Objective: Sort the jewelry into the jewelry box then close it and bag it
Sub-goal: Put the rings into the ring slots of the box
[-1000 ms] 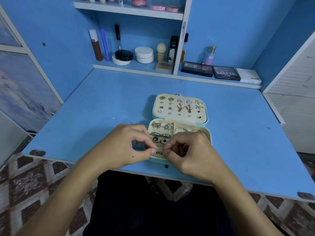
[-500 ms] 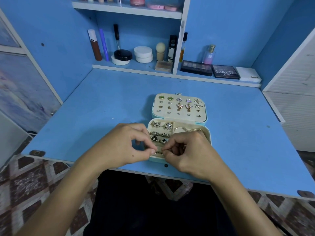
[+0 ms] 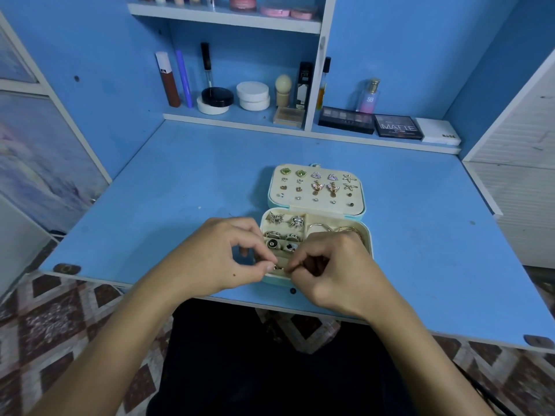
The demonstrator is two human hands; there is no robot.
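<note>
- Table: blue surface, running away from the viewer to a shelf of cosmetics at the back.
- Jewelry box: pale, lying open near the front edge of the table. Its lid folds flat away from the viewer, studded with earrings. The box's long axis runs front to back.
- Left hand: fingers curled, thumb and forefinger pinching a small gold piece.
- Right hand: fingers curled, pinching the same piece from the other side.
- Gold piece: tiny, probably a ring, held between both hands just above the front-left compartment. Both hands are equally near it. The slot appears to lie directly beneath, so the coming move is likely a short press downward.
</note>
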